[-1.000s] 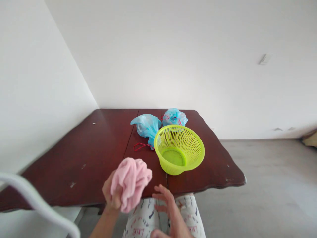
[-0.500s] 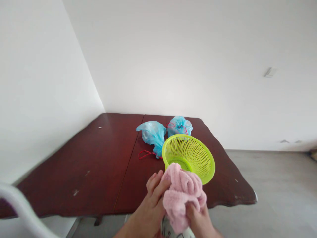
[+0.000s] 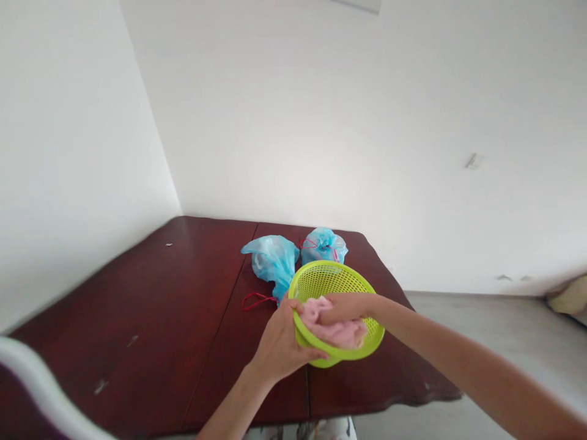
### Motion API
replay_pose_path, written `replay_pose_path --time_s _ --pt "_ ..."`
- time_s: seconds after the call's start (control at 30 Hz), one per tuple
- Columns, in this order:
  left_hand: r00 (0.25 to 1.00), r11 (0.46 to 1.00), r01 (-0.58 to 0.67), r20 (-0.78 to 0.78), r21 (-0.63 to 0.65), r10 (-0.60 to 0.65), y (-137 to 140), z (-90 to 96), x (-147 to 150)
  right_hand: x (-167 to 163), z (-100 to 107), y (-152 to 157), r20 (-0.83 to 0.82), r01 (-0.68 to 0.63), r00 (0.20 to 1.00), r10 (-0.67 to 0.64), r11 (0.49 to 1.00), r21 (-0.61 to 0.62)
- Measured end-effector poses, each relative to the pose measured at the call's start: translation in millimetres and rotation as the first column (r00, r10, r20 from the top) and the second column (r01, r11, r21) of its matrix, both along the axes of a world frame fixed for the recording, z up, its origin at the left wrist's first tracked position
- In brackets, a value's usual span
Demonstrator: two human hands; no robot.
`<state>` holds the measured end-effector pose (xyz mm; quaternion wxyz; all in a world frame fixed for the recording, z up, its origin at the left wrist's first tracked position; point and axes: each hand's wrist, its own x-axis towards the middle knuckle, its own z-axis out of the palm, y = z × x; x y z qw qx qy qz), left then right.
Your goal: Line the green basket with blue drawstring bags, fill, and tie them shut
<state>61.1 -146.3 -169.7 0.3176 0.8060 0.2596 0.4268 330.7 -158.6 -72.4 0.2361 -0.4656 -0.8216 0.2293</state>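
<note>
The pink cloth (image 3: 342, 333) lies bunched inside the green basket (image 3: 328, 278) on the counter (image 3: 137, 305), against the right hand (image 3: 347, 307); whether its hidden fingers grip or merely press, I cannot tell. The left hand (image 3: 283, 341) clamps the basket's rim, just left of the cloth.

No text, label, brand, number or sign can be read on the green basket (image 3: 339, 281), the pink cloth (image 3: 342, 334) or the blue bags (image 3: 275, 256); the marks on the white fabric (image 3: 337, 429) at the lower edge are too blurred and cut off to make out
</note>
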Motion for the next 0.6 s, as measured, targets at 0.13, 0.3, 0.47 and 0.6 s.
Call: replay_pose_path --time_s 0.13,0.3,0.47,0.6 --pt "0.998 0.998 -0.067 -0.017 0.019 0.067 -1 7.1 -7 6 6 -1 0.17 -0.214 0.968 0.183 0.959 0.187" --pt "1.0 0.997 -0.003 0.005 0.071 0.003 -7 20.7 -10 -8 -1 18 0.482 -0.366 0.842 0.241 0.912 0.184" --pt "0.988 0.994 -0.108 -0.108 -0.01 0.107 -18 36.0 -13 -9 -42 31 0.646 -0.049 0.759 0.077 0.997 -0.061" --pt "0.988 0.993 -0.073 -0.145 -0.094 0.059 -30 48.1 -8 -19 -67 27 0.618 0.006 0.777 0.122 0.98 -0.201"
